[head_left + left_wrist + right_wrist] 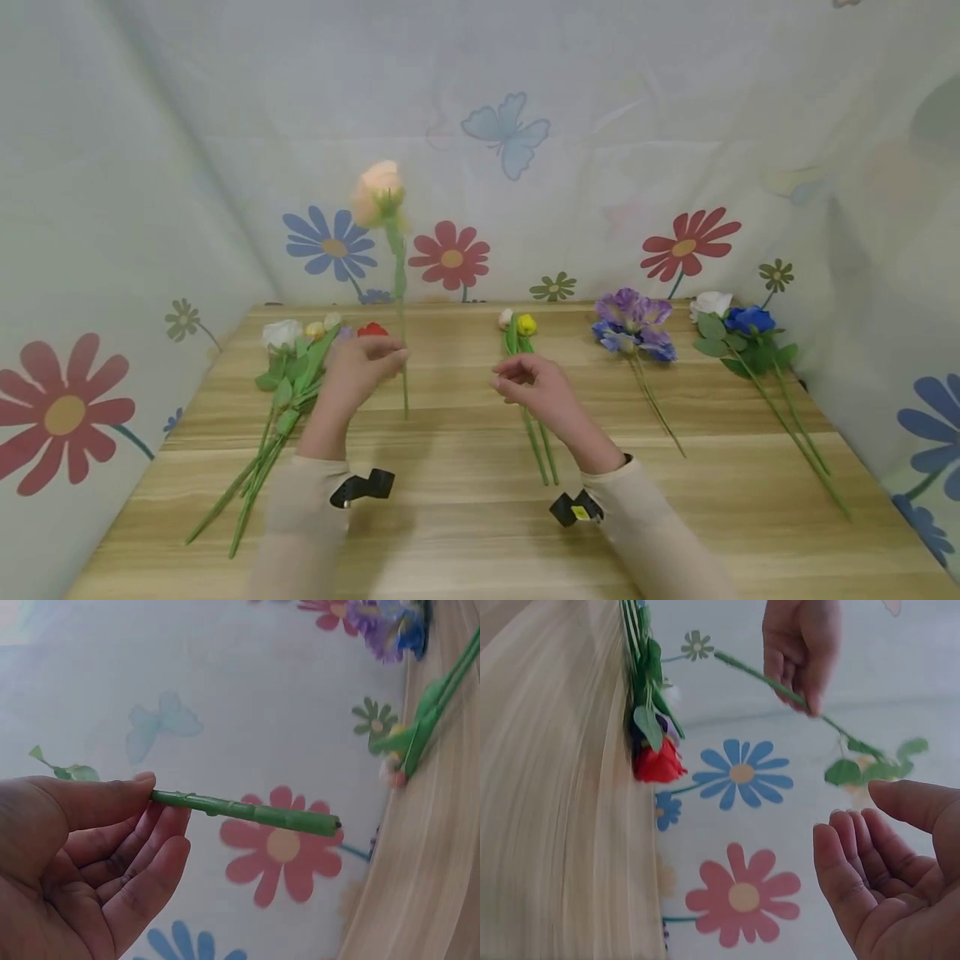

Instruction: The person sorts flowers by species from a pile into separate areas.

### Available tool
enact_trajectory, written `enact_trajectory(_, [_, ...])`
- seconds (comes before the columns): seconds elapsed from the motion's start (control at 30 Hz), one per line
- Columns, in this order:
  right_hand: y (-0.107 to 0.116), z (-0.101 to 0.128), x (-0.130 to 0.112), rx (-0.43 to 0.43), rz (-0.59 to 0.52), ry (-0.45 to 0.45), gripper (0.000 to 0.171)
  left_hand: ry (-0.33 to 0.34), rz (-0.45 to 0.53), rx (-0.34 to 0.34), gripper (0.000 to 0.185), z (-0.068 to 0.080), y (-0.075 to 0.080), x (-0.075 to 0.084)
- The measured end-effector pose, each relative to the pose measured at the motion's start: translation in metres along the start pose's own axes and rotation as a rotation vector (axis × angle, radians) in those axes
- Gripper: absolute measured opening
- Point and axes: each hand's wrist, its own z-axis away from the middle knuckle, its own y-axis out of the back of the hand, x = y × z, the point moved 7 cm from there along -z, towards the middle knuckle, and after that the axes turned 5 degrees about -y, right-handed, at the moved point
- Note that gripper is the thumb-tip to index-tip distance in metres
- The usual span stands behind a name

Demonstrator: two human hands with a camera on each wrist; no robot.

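Observation:
An artificial peach rose [381, 193] stands upright in the air, its stem [247, 812] pinched between thumb and fingers of my left hand [358, 367]. The stem's lower end sticks out below the hand. Leaves [870, 769] grow along the stem under the bloom. To the right, my right hand [536, 387] hovers with loosely bent fingers [840, 855] and nothing between them. Beneath it on the table lie two tulips, one yellow [527, 324] and one pale pink [506, 317].
At the left lies a bunch with a white rose [282, 333], a red flower [372, 330] and several green stems [255, 479]. Purple-blue irises [634, 323] lie right of centre. A white rose [710, 304] and a blue rose [750, 319] rest at the wooden table's [465, 517] right side.

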Motion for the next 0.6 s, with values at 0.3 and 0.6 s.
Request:
enact_trajectory(0.3, [-0.030, -0.013, -0.008, -0.048, -0.050, -0.001, 0.029, 0.036, 0.153, -0.012, 0.034, -0.006, -0.044, 0.015])
enact_trajectory(0.6, [-0.039, -0.019, -0.009, -0.071, -0.082, 0.023, 0.030, 0.025, 0.167, -0.039, 0.033, -0.009, -0.064, 0.025])
